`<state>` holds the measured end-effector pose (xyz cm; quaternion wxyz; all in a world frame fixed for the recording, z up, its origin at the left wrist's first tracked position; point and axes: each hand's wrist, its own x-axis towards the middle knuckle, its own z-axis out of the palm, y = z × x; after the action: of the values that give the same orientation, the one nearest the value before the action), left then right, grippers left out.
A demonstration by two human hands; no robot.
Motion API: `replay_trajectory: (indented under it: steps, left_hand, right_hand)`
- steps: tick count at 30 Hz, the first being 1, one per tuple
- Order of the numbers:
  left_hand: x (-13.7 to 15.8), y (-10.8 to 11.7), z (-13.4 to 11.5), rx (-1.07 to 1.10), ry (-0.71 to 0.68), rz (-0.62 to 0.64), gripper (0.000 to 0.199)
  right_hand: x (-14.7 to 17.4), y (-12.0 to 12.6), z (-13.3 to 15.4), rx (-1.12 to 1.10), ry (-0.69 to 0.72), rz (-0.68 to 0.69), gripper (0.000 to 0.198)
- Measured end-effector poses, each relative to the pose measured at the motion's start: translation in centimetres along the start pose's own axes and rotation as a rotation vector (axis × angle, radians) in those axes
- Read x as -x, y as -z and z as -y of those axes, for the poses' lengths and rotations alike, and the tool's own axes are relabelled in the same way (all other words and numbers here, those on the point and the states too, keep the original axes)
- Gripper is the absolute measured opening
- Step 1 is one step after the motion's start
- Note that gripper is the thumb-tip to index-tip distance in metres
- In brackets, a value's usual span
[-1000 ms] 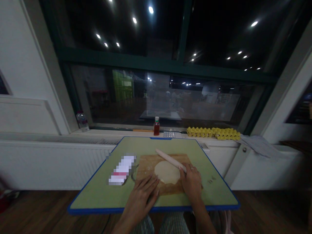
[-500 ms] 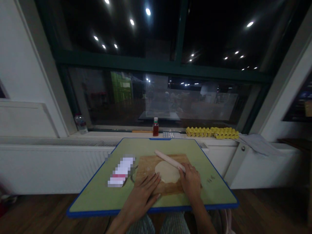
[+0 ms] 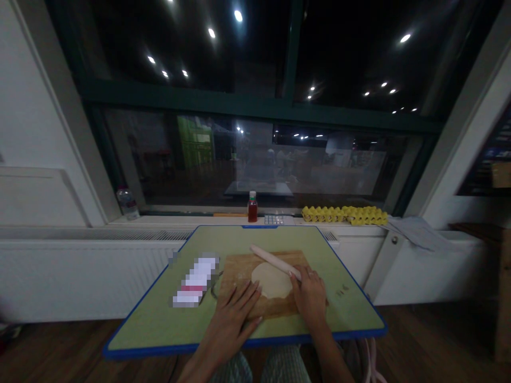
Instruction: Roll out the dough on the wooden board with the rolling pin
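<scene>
Nearest to me, the bare left hand (image 3: 237,306) has edged a little farther over the near-left rim of the thin, cream-coloured disc of dough (image 3: 275,281); it lies palm down with fingers spread, gripping nothing. I take that as steadying the sheet. The bare right hand (image 3: 310,295) hardly differs from a second ago, its fingers wrapped over the near end of the pale, smooth, cylindrical rolling pin (image 3: 270,258), which slants across the dough's far-right edge. The dough's outline looks much the same, so I judge little flattening happened in between.

The dough lies on a brown, rectangular wooden board (image 3: 233,264), floury-looking at its left, on a matt green tabletop with blue edging (image 3: 155,324). Left of the board is a pixelated white-and-pink slab (image 3: 196,281). Beyond, on the white sill, I see a small bottle of clear red liquid (image 3: 252,210) and bumpy yellow egg trays (image 3: 344,215), before dark, reflective window glass (image 3: 183,175).
</scene>
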<state>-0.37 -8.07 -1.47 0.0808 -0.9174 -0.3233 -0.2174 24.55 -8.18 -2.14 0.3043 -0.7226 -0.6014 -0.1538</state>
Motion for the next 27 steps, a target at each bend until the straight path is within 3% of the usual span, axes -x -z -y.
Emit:
replay_trajectory:
  steps: [12, 17, 24, 27]
  left_hand:
    - [-0.52, -0.16, -0.04, 0.002, 0.041, 0.023, 0.052]
    - [-0.77, -0.24, -0.61, 0.016, 0.125, -0.017, 0.046]
    - [-0.14, -0.42, -0.55, -0.022, 0.107, -0.083, 0.055]
    - [0.11, -0.73, -0.43, -0.014, 0.147, -0.150, 0.045]
  right_hand:
    - [0.03, -0.61, -0.48, -0.009, 0.029, -0.041, 0.026]
    - [0.09, -0.74, -0.50, -0.006, 0.034, -0.061, 0.028]
    - [0.01, -0.47, -0.16, -0.010, 0.015, -0.045, 0.026]
    - [0.00, -0.35, -0.14, -0.011, 0.011, -0.037, 0.025]
